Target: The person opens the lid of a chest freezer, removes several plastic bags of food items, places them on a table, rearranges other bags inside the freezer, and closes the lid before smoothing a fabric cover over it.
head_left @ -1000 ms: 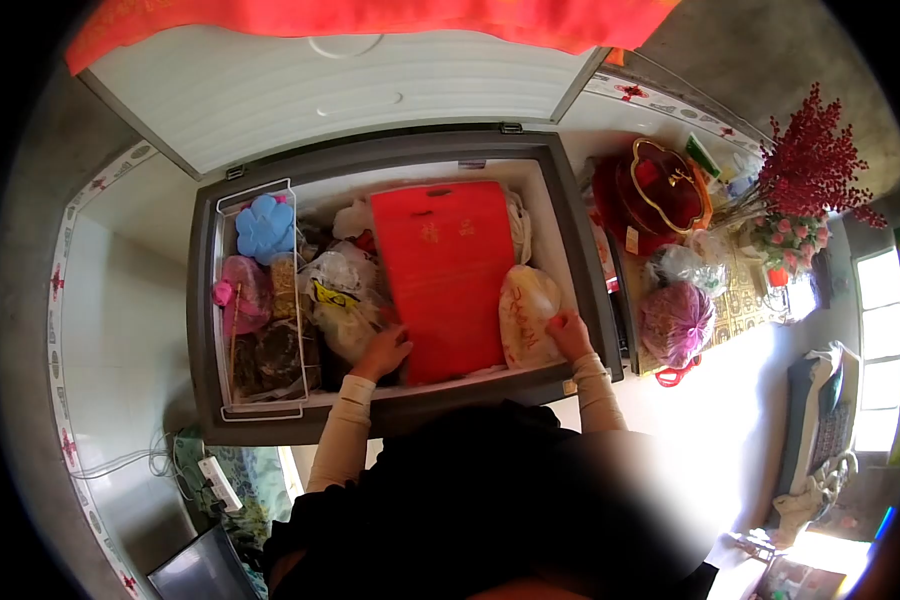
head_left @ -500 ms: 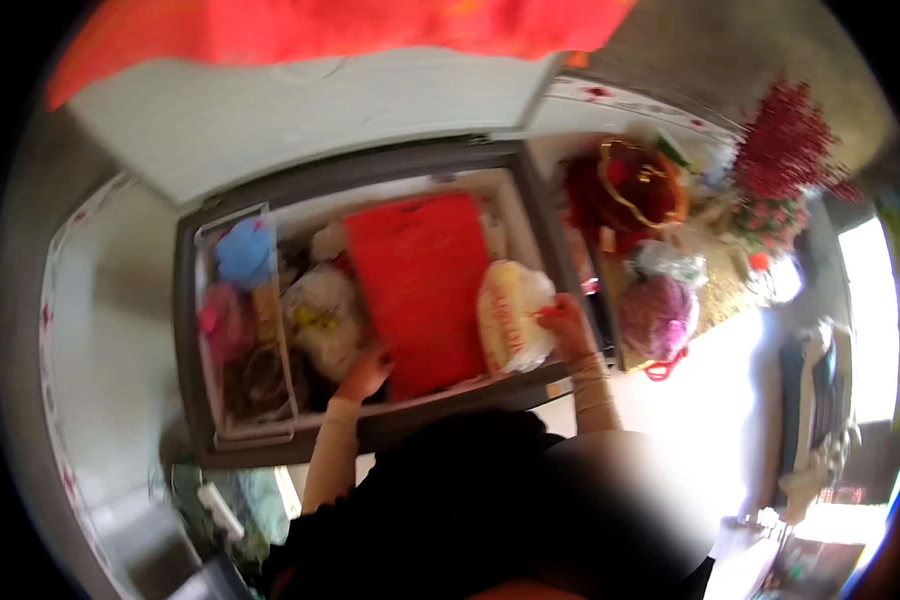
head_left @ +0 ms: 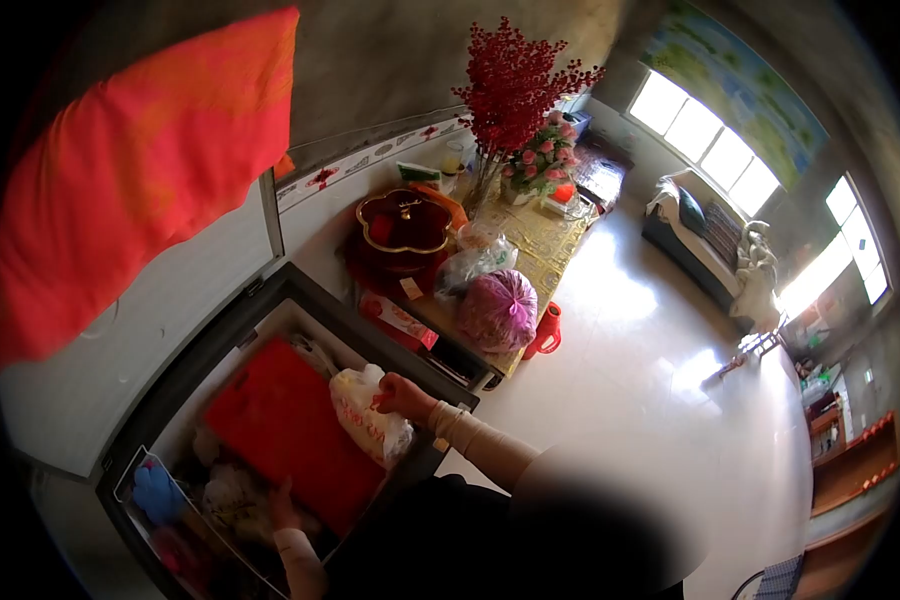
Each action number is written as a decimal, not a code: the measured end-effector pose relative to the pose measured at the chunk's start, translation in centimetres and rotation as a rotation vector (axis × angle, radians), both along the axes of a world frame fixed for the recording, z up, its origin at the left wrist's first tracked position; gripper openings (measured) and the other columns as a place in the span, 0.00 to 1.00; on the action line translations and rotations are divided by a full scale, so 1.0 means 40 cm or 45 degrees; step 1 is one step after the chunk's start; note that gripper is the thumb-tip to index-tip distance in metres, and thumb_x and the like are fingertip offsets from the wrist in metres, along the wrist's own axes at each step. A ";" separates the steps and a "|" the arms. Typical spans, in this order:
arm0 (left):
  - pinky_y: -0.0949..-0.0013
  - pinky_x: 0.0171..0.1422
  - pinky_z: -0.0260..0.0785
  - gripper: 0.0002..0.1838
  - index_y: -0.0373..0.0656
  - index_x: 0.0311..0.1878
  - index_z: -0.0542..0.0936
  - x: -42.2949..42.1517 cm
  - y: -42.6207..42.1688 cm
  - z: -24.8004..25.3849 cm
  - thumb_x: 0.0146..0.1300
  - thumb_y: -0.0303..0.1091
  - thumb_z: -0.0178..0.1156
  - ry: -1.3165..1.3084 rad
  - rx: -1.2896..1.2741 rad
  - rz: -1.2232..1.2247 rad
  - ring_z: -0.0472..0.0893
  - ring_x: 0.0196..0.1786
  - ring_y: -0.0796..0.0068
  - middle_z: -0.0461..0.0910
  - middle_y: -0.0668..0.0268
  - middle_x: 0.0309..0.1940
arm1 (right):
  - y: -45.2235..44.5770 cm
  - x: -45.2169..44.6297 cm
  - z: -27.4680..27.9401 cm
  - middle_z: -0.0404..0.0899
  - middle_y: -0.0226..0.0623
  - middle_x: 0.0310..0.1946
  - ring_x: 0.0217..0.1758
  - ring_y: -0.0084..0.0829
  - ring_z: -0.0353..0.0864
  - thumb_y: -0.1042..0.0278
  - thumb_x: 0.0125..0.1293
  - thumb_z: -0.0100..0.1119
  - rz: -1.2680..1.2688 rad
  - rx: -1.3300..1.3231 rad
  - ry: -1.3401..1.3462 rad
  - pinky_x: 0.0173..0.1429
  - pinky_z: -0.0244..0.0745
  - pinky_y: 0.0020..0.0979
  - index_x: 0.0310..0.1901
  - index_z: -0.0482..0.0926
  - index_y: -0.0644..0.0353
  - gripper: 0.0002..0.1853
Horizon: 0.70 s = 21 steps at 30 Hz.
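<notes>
Left hand [head_left: 286,508]: at the edge of the flat red bag [head_left: 290,430]; whether its grip closes on anything, I cannot tell.
Right hand [head_left: 402,397]: grip narrow, holding the upper end of the white bag [head_left: 363,418].
White bag: red-lettered, toward eight o'clock from the right grip and touching it; one o'clock from the left.
Red bag: near nine o'clock from the right grip, twelve from the left.
Freezer [head_left: 370,345]: lidded chest, open around both bags.
Blue flower-shaped item [head_left: 157,492]: inside the freezer, nine o'clock from the left hand.
Tabletop [head_left: 562,240]: one o'clock from the right hand, bearing a purple bag [head_left: 502,310] and red berry sprays [head_left: 515,90].
Sofa [head_left: 705,240]: two o'clock, well apart.
</notes>
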<state>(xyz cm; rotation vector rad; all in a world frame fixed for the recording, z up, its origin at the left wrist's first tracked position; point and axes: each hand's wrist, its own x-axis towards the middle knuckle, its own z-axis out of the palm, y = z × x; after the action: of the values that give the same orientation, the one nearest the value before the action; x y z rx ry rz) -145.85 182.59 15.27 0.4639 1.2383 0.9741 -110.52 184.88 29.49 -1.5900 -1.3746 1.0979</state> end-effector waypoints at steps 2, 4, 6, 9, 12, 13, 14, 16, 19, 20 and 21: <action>0.58 0.59 0.61 0.33 0.35 0.61 0.61 0.005 0.008 0.012 0.55 0.38 0.61 -0.103 -0.048 0.002 0.68 0.56 0.58 0.65 0.57 0.58 | -0.001 -0.005 0.010 0.69 0.32 0.32 0.37 0.24 0.67 0.72 0.43 0.65 -0.004 -0.003 0.000 0.44 0.67 0.27 0.38 0.69 0.62 0.20; 0.59 0.59 0.62 0.32 0.35 0.60 0.63 0.017 0.006 0.034 0.55 0.38 0.61 -0.124 -0.048 -0.017 0.69 0.55 0.59 0.67 0.57 0.57 | -0.002 -0.006 0.016 0.70 0.32 0.32 0.38 0.25 0.67 0.72 0.43 0.65 -0.001 -0.007 -0.003 0.43 0.67 0.27 0.39 0.69 0.62 0.20; 0.60 0.59 0.62 0.31 0.35 0.59 0.64 0.038 -0.001 0.072 0.54 0.38 0.62 -0.142 -0.053 -0.030 0.70 0.54 0.60 0.68 0.58 0.55 | 0.001 -0.005 0.012 0.70 0.33 0.32 0.37 0.24 0.67 0.72 0.42 0.65 0.024 -0.016 -0.045 0.42 0.67 0.27 0.37 0.69 0.62 0.19; 0.62 0.58 0.63 0.32 0.37 0.58 0.65 0.084 0.008 0.124 0.52 0.39 0.64 -0.251 0.018 -0.149 0.71 0.52 0.62 0.70 0.59 0.53 | 0.007 -0.007 -0.002 0.70 0.33 0.30 0.36 0.24 0.67 0.72 0.41 0.65 0.036 0.038 -0.116 0.40 0.67 0.28 0.35 0.69 0.61 0.18; 0.64 0.59 0.63 0.32 0.38 0.59 0.65 0.149 0.043 0.152 0.51 0.37 0.64 0.200 0.366 -0.274 0.69 0.55 0.62 0.67 0.60 0.57 | 0.026 0.001 -0.063 0.69 0.32 0.29 0.34 0.24 0.67 0.73 0.41 0.66 0.093 0.271 -0.270 0.37 0.67 0.28 0.33 0.69 0.61 0.17; 0.63 0.60 0.63 0.31 0.38 0.59 0.65 0.168 0.043 0.165 0.52 0.34 0.64 0.529 0.468 -0.239 0.69 0.56 0.61 0.65 0.59 0.58 | 0.023 -0.001 -0.065 0.69 0.31 0.28 0.33 0.23 0.67 0.74 0.41 0.65 0.074 0.131 0.214 0.37 0.68 0.28 0.33 0.69 0.61 0.17; 0.63 0.63 0.58 0.34 0.39 0.61 0.62 0.181 0.039 0.150 0.52 0.35 0.63 0.869 0.488 -0.244 0.66 0.59 0.60 0.63 0.57 0.60 | 0.019 -0.005 -0.067 0.69 0.30 0.28 0.32 0.22 0.67 0.74 0.42 0.65 -0.003 -0.012 0.688 0.36 0.68 0.28 0.34 0.70 0.62 0.16; 0.62 0.66 0.54 0.36 0.39 0.63 0.59 0.191 0.027 0.066 0.53 0.37 0.63 1.272 0.395 -0.210 0.63 0.62 0.58 0.60 0.55 0.62 | 0.024 0.014 -0.088 0.69 0.30 0.27 0.32 0.22 0.68 0.74 0.42 0.65 0.056 0.041 0.265 0.36 0.68 0.27 0.33 0.69 0.61 0.16; 0.57 0.67 0.47 0.30 0.41 0.60 0.64 0.173 0.024 0.085 0.58 0.48 0.54 1.247 0.475 -0.531 0.60 0.63 0.57 0.61 0.51 0.61 | 0.015 0.013 -0.066 0.68 0.30 0.26 0.32 0.22 0.67 0.74 0.41 0.66 0.046 0.086 -0.103 0.36 0.68 0.26 0.32 0.68 0.60 0.17; 0.59 0.64 0.52 0.28 0.39 0.59 0.66 0.169 0.025 0.104 0.58 0.44 0.56 0.985 0.411 -0.432 0.64 0.60 0.58 0.64 0.52 0.58 | 0.010 0.011 -0.048 0.68 0.30 0.26 0.31 0.22 0.67 0.74 0.40 0.66 0.035 0.065 -0.075 0.36 0.68 0.27 0.32 0.68 0.60 0.17; 0.60 0.61 0.57 0.26 0.37 0.57 0.67 0.167 0.028 0.122 0.57 0.40 0.57 0.731 0.343 -0.317 0.68 0.56 0.59 0.68 0.53 0.55 | 0.008 0.009 -0.031 0.67 0.30 0.26 0.31 0.23 0.66 0.73 0.39 0.67 0.012 0.046 -0.055 0.35 0.68 0.28 0.32 0.68 0.60 0.18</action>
<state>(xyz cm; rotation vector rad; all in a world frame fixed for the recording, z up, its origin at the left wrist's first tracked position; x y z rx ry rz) -139.18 183.72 20.14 1.1410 1.5137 0.8190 -110.17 185.21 28.26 -1.5912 -1.4239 1.0436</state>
